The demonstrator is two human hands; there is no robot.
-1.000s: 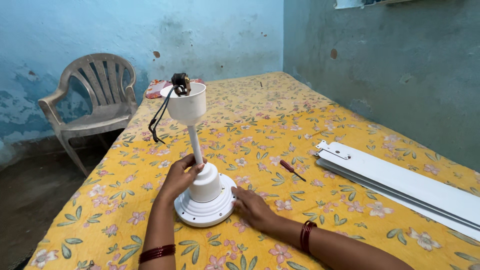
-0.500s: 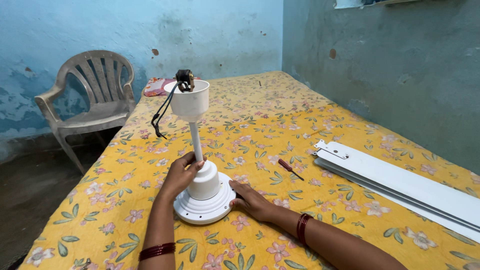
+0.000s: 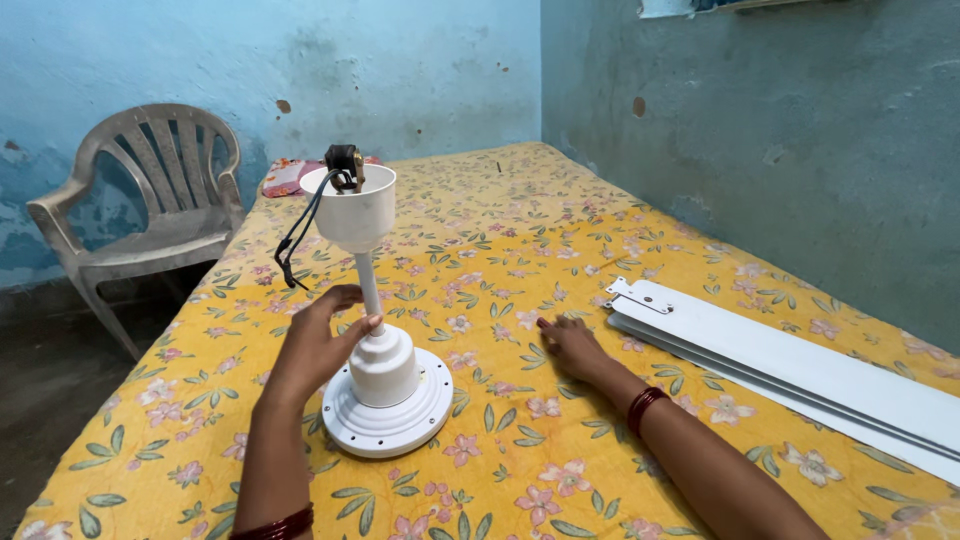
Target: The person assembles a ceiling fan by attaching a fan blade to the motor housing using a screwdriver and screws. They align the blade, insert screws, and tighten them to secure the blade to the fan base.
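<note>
A white ceiling fan motor (image 3: pixel 388 415) stands on its round base on the flowered yellow cloth, its downrod (image 3: pixel 367 283) upright. A white canopy cup (image 3: pixel 351 207) tops the rod, with black wires (image 3: pixel 296 240) hanging from it. My left hand (image 3: pixel 315 345) grips the rod just above the motor's neck. My right hand (image 3: pixel 572 346) lies flat on the cloth to the right of the motor, fingers stretched out, apart from the base. It covers the spot where the small red-handled screwdriver lay, and the screwdriver is hidden.
White fan blades (image 3: pixel 790 365) lie stacked along the right side of the table (image 3: pixel 520 230), close to the grey-blue wall. A grey plastic chair (image 3: pixel 140 210) stands at the far left. A pink cloth bundle (image 3: pixel 285 177) sits at the table's far edge.
My right hand left the motor's base and moved right, onto the spot of the screwdriver. My left hand kept its hold on the rod. The view shifted slightly.
</note>
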